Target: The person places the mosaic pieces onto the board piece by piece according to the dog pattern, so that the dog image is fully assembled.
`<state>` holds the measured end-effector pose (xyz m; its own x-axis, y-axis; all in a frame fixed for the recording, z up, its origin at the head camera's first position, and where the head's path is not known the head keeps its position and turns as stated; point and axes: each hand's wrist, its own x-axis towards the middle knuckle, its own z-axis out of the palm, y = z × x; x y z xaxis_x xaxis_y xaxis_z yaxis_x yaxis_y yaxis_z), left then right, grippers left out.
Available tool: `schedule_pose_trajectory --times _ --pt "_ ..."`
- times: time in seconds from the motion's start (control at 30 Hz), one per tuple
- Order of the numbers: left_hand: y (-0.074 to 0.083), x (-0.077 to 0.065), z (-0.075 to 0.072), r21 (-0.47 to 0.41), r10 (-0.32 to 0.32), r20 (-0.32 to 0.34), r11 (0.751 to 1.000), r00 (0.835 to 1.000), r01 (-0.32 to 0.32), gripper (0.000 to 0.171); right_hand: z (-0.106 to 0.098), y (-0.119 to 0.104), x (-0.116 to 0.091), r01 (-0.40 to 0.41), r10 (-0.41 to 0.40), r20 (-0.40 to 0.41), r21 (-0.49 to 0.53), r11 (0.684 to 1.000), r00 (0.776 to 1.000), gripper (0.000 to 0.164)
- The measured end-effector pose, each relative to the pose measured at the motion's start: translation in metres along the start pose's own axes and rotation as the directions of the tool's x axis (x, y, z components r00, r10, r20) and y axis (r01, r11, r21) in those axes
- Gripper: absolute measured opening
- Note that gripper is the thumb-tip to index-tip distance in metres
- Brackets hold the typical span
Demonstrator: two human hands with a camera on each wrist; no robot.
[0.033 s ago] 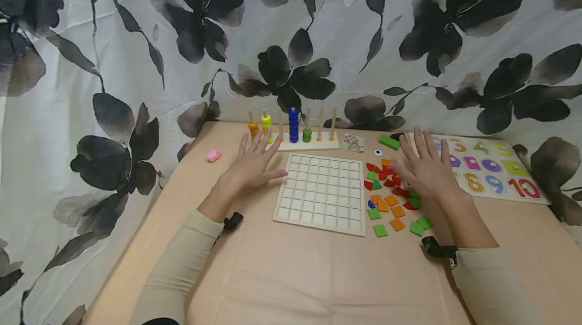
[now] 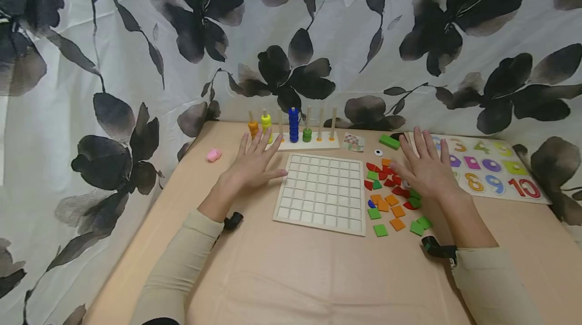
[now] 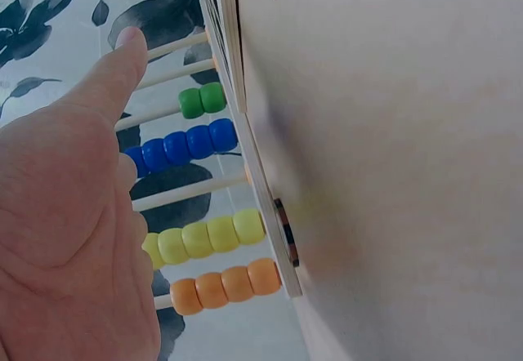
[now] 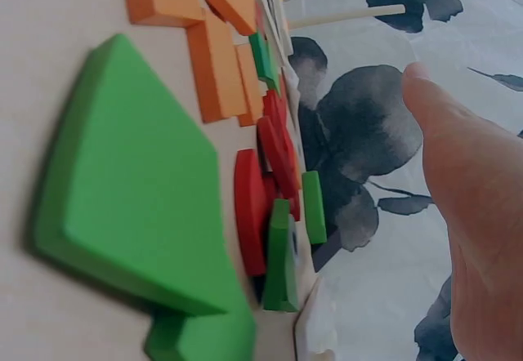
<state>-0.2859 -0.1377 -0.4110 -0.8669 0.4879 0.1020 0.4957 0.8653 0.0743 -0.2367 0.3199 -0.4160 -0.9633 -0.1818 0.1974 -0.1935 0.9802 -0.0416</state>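
My left hand [image 2: 249,167] is spread flat and holds nothing, left of a white gridded board [image 2: 320,198], its thumb overlapping the board's edge in the head view. Just beyond its fingers stands a peg rack [image 2: 327,144] with orange, yellow, blue and green beads. The left wrist view shows my thumb raised beside the yellow beads [image 3: 208,237]. Spread as well, and holding nothing, my right hand [image 2: 429,173] overlaps the right side of a scatter of red, green and orange tiles [image 2: 397,224]. A green tile [image 4: 139,181] looms large in the right wrist view.
A number board [image 2: 500,168] lies right of my right hand. Near the rack are a small picture card [image 2: 353,142] and a green block [image 2: 389,142]. A pink lump [image 2: 213,155] lies at the left. Behind the table hangs a floral curtain [image 2: 345,37].
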Motion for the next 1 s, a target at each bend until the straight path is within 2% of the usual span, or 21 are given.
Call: schedule_pose_trajectory --times 0.23,0.3,0.37,0.43,0.5,0.57,0.63,0.7,0.8,0.9,1.0 --pt "0.001 0.000 -0.003 0.000 -0.005 0.007 1.000 1.000 0.005 0.096 0.002 0.005 0.002 -0.002 0.002 -0.005 0.040 0.999 1.000 0.080" --pt "0.001 0.000 -0.005 0.015 -0.006 0.015 1.000 1.000 0.006 0.096 -0.001 0.007 0.004 0.001 0.002 -0.027 0.101 0.995 1.000 0.078" --pt "0.003 0.000 -0.006 0.006 0.006 0.017 1.000 1.000 -0.006 0.097 -0.005 0.009 0.004 0.000 0.012 -0.060 0.204 0.979 0.998 0.074" --pt "0.006 -0.001 -0.007 -0.080 0.040 0.022 0.996 0.999 -0.038 0.096 -0.009 0.011 0.004 -0.002 0.027 -0.076 0.315 0.949 0.997 0.069" --pt "0.010 -0.004 -0.007 -0.227 0.103 0.044 0.970 0.994 -0.091 0.095 -0.011 0.013 0.003 -0.015 0.043 -0.060 0.416 0.909 0.997 0.062" --pt "0.015 -0.008 -0.004 -0.384 0.186 0.092 0.913 0.978 -0.138 0.096 -0.009 0.014 0.004 -0.043 0.047 0.004 0.478 0.877 0.999 0.055" --pt "0.017 -0.014 0.001 -0.495 0.252 0.160 0.857 0.954 -0.143 0.098 -0.006 0.016 0.005 -0.084 0.045 0.091 0.498 0.863 0.995 0.047" --pt "0.018 -0.019 0.006 -0.539 0.289 0.219 0.832 0.932 -0.132 0.100 0.000 0.019 0.007 -0.112 0.034 0.163 0.494 0.862 0.986 0.041" --pt "0.016 -0.024 0.012 -0.526 0.307 0.270 0.841 0.913 -0.127 0.103 0.008 0.019 0.010 -0.131 0.022 0.228 0.478 0.868 0.973 0.034" --pt "0.011 -0.026 0.015 -0.499 0.321 0.321 0.857 0.891 -0.129 0.106 0.015 0.018 0.012 -0.145 0.028 0.248 0.466 0.873 0.968 0.031" --pt "0.008 -0.026 0.015 -0.493 0.329 0.369 0.862 0.869 -0.118 0.109 0.020 0.016 0.013 -0.171 0.059 0.249 0.454 0.874 0.967 0.027"
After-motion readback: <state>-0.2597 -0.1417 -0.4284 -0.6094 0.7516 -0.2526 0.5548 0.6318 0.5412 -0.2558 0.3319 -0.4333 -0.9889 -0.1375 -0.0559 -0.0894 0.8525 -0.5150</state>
